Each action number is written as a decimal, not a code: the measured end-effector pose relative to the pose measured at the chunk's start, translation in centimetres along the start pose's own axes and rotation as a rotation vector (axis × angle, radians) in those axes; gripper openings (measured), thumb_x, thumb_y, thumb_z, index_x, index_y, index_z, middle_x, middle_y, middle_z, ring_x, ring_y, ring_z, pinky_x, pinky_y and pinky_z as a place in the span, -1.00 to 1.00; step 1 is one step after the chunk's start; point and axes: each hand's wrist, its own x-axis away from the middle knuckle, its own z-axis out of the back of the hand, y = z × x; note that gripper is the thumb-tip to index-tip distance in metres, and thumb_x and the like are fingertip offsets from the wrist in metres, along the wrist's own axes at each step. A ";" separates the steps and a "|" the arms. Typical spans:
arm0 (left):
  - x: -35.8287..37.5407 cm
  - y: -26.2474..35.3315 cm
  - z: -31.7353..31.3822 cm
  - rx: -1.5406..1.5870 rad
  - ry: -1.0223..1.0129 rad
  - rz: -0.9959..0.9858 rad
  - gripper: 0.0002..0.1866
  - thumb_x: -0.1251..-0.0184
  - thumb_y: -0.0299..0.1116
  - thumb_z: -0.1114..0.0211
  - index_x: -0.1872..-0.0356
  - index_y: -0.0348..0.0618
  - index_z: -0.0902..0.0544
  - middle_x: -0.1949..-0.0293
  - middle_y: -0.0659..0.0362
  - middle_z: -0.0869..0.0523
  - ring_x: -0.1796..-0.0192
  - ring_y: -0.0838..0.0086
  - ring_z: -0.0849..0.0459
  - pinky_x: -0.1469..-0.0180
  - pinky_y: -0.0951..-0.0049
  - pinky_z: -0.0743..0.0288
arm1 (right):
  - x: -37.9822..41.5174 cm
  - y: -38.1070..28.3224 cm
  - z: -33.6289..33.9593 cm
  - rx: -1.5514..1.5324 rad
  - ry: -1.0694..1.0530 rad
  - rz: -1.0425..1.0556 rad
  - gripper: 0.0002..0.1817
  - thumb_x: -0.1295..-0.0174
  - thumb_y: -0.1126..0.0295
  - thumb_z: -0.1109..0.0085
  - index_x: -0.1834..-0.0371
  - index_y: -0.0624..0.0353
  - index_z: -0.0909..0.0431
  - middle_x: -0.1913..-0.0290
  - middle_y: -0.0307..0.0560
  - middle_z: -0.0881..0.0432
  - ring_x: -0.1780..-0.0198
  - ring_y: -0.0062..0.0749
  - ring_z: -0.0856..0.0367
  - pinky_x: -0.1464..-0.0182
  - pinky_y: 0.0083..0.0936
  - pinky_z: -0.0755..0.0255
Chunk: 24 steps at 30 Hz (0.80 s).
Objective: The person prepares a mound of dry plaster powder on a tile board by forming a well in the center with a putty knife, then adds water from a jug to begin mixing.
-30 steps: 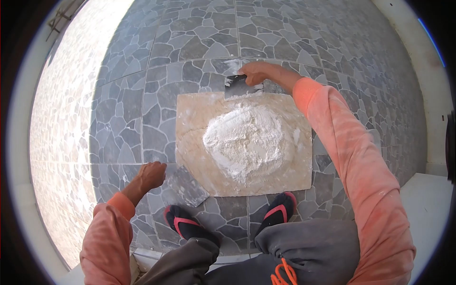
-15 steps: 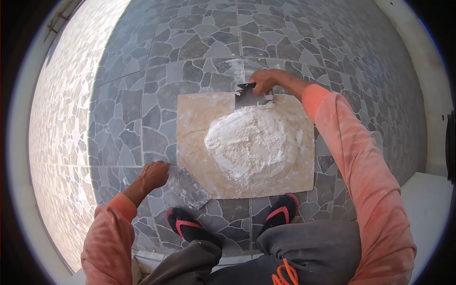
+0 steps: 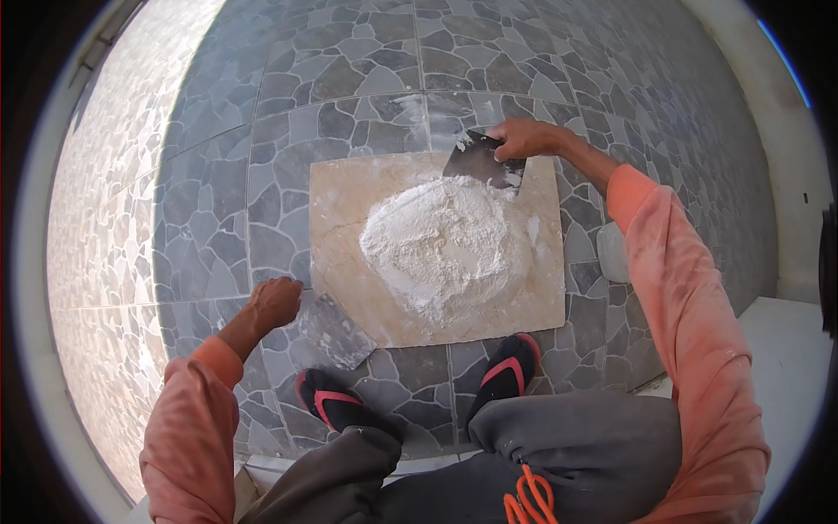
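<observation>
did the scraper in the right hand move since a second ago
Yes. The dark flat metal scraper in the right hand shifted rightward along the beige square tile's far edge, toward its far right corner.

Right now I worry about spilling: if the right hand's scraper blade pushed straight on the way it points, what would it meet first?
Probably the white powder heap: the right hand angles its scraper blade toward it across the beige tile. Depth is unclear.

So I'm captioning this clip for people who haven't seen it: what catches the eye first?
A heap of white powder sits mid-frame on a beige tile laid over grey stone-pattern floor. At the tile's far edge the right hand grips a metal scraper; at its near left corner the left hand holds a second scraper.
</observation>
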 end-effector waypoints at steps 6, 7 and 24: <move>-0.2 0.5 -0.8 -0.050 -0.002 -0.004 -0.82 -0.27 -0.41 -0.13 0.30 -0.28 -0.65 0.27 -0.17 -0.70 0.16 -0.11 -0.69 0.06 -0.02 -0.55 | 6.1 -3.0 -5.3 0.223 0.076 0.102 -0.65 -0.10 0.37 -0.07 0.10 0.38 -0.55 0.28 0.23 -0.64 0.24 -0.06 -0.61 0.10 -0.21 -0.44; -0.2 0.7 -1.0 -0.055 -0.002 -0.007 -0.82 -0.26 -0.40 -0.14 0.29 -0.29 -0.64 0.27 -0.18 -0.70 0.16 -0.11 -0.69 0.06 -0.03 -0.55 | 7.1 -4.0 -6.1 0.239 0.040 0.074 -0.67 -0.12 0.37 -0.08 0.12 0.37 -0.55 0.27 0.26 -0.64 0.23 0.03 -0.61 0.09 -0.16 -0.43; 2.3 2.9 -3.8 0.318 0.138 0.133 -0.33 -0.05 -0.06 -0.46 -0.02 -0.37 -0.43 0.04 -0.25 -0.58 -0.04 -0.15 -0.58 -0.07 0.02 -0.48 | 2.9 9.5 -3.3 -0.022 0.421 -0.310 -0.62 -0.01 0.45 -0.07 0.07 0.40 -0.57 0.19 0.15 -0.68 0.17 -0.20 -0.64 0.08 -0.30 -0.44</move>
